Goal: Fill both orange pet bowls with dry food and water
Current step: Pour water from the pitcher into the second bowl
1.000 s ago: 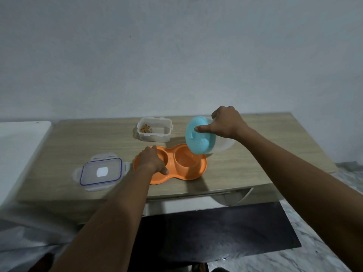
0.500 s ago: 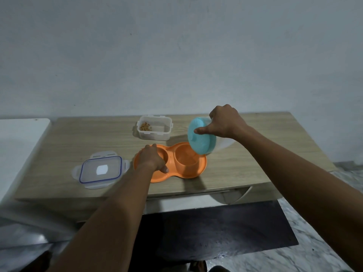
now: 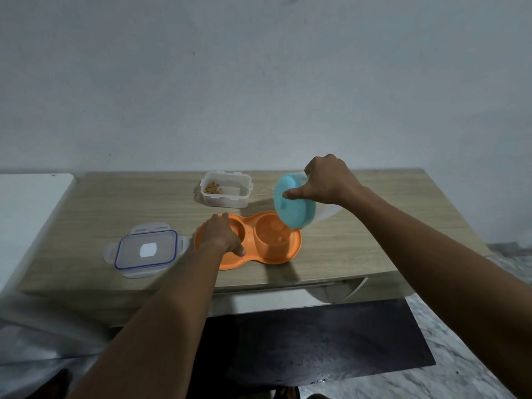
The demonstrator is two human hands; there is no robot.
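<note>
An orange double pet bowl (image 3: 283, 253) lies on the wooden table (image 3: 115, 208). My left hand (image 3: 221, 236) rests flat on its left bowl, covering most of it. My right hand (image 3: 326, 181) grips a clear jug with a teal lid (image 3: 293, 207), tipped steeply toward me over the right bowl, thumb pressed on the lid. Water shows in the right bowl. A clear food container (image 3: 226, 190) with a few brown kibble pieces in its left corner stands behind the bowls.
The container's clear lid with a blue seal (image 3: 145, 251) lies on the table left of the bowls. A white surface (image 3: 26, 208) adjoins the table's left side. A dark mat (image 3: 311, 341) covers the floor below the front edge.
The tilted jug has shifted slightly over the right bowl. My left hand has stayed on the left bowl.
</note>
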